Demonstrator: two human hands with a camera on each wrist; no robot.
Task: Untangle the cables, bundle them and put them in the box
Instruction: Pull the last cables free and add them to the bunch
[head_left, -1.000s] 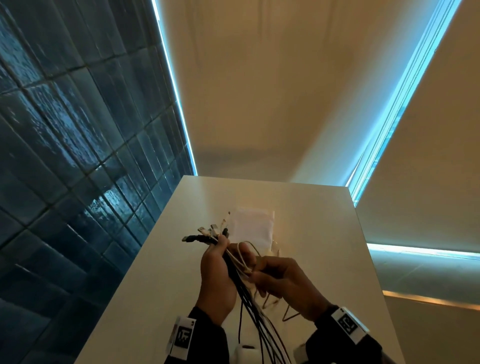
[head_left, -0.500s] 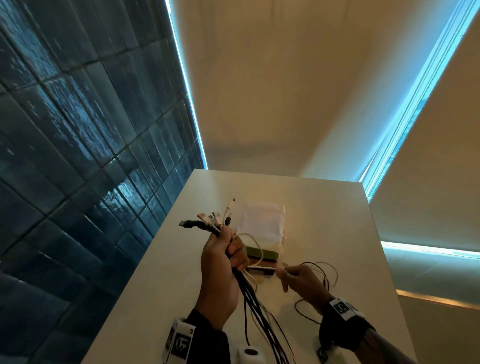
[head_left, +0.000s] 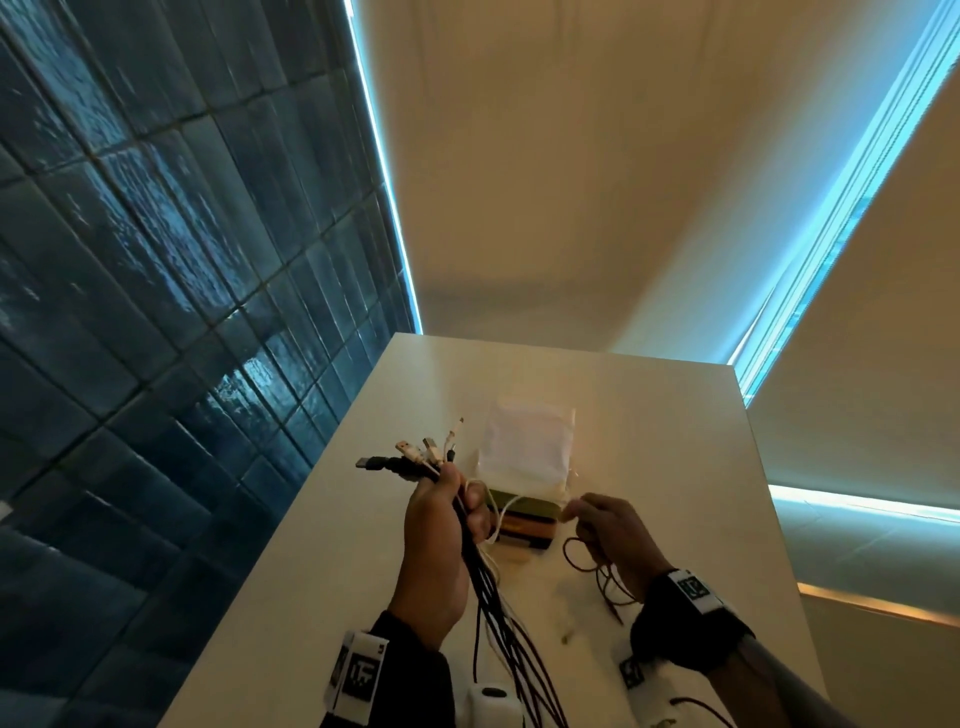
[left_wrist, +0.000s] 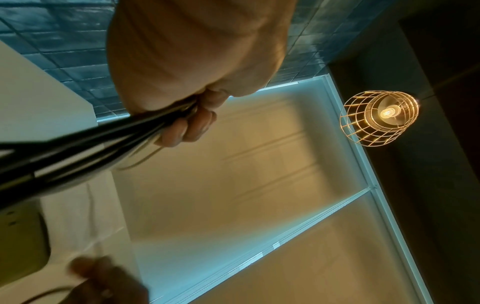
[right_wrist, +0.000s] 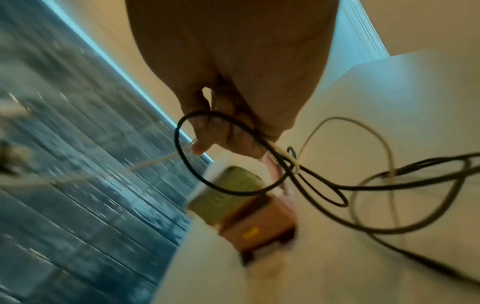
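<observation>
My left hand (head_left: 441, 525) grips a bundle of black and white cables (head_left: 483, 577) upright above the white table (head_left: 675, 467). Their plugs (head_left: 415, 452) fan out above my fist, and the loose ends hang toward the near edge. In the left wrist view my fingers (left_wrist: 187, 127) curl round the dark cables (left_wrist: 78, 152). My right hand (head_left: 602, 525) pinches a thin white cable (head_left: 501, 512) that runs taut from the bundle. A black cable loop (right_wrist: 221, 181) hangs at that hand. The box (head_left: 524, 525), green and orange, lies between my hands under a white pouch (head_left: 527, 447).
A dark tiled wall (head_left: 156, 312) runs along the table's left side. More black and white cable loops (right_wrist: 389, 195) lie on the table to the right of the box. A white device (head_left: 491, 701) sits at the near edge. A caged lamp (left_wrist: 380, 118) hangs overhead.
My right hand has drawn away from the left toward the right, pulling a white cable out of the bundle. The box between the hands has come into view. The left hand stays gripping.
</observation>
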